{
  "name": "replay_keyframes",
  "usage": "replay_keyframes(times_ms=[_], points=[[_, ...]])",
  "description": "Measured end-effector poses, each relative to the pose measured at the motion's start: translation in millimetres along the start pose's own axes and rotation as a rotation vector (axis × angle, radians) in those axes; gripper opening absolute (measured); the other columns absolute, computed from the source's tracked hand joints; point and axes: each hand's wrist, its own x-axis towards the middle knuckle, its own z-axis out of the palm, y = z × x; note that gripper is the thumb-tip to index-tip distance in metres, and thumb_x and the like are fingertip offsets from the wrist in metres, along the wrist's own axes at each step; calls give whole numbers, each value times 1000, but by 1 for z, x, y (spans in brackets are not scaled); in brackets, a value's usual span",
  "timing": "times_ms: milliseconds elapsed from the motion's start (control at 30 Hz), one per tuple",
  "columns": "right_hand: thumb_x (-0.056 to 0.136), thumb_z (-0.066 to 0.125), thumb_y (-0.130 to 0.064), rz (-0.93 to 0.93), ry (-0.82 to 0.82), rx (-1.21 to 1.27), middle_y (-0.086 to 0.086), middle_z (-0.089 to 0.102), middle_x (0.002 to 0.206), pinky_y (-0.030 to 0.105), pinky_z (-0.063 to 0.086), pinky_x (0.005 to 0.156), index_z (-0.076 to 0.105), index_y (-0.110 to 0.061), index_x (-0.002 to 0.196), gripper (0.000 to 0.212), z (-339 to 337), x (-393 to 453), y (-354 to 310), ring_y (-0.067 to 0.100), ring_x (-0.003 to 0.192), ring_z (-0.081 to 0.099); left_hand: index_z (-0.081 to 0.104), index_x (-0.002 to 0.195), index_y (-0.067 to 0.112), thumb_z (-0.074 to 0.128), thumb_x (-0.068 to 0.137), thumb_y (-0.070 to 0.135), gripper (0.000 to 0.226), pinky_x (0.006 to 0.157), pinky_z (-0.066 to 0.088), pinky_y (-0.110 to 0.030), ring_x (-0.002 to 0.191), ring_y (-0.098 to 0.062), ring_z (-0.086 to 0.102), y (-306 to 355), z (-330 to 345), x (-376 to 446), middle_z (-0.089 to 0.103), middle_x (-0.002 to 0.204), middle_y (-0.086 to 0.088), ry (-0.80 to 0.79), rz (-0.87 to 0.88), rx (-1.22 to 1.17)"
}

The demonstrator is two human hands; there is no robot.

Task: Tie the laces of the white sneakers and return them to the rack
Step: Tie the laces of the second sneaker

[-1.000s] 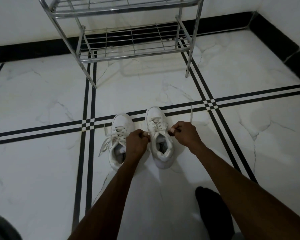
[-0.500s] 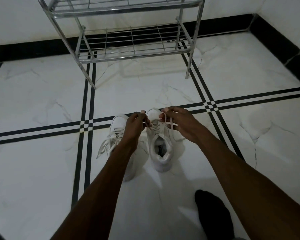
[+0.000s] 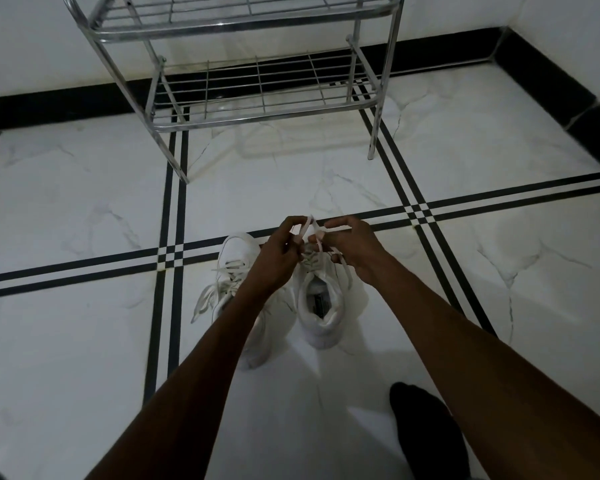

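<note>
As I lift the lace ends off the right sneaker (image 3: 321, 306) on the floor, my left hand (image 3: 280, 249) and right hand (image 3: 352, 245), each pinching lace, have drawn together; the knot begins, rack (image 3: 257, 109) waiting.

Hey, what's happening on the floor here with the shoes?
A person is tying the right sneaker on the tiled floor. The left hand and right hand each pinch part of its lace, lifted above the shoe with the bow not yet formed. The left sneaker beside it has its laces lying loose. The metal rack behind stands with no shoes on the shelves in view.
</note>
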Motion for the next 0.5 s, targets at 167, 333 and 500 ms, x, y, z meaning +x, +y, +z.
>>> replay_keyframes(times_ms=[167,333,500], points=[[85,74,-11,-94,-84,-91,19,74,97,28,54,69,74,-5,107,23,5,1,1,25,85,66,55,117,21,52,88,27,30,75,57,-49,73,-29,66,9,-1,0,70,80,-1,-16,54,71],[88,72,-16,-114,-384,-57,19,73,112,36,55,96,71,-8,117,31,-4,3,3,23,101,70,42,122,18,57,89,3,40,73,59,-48,71,-32,71,3,-3,4,75,82,-18,10,23,65],[90,70,-20,-138,-191,42,20,72,98,38,57,85,72,-1,111,29,3,2,3,28,89,65,25,144,14,63,98,15,60,66,50,-11,64,0,68,-1,-1,3,74,80,-2,4,-122,-94]])
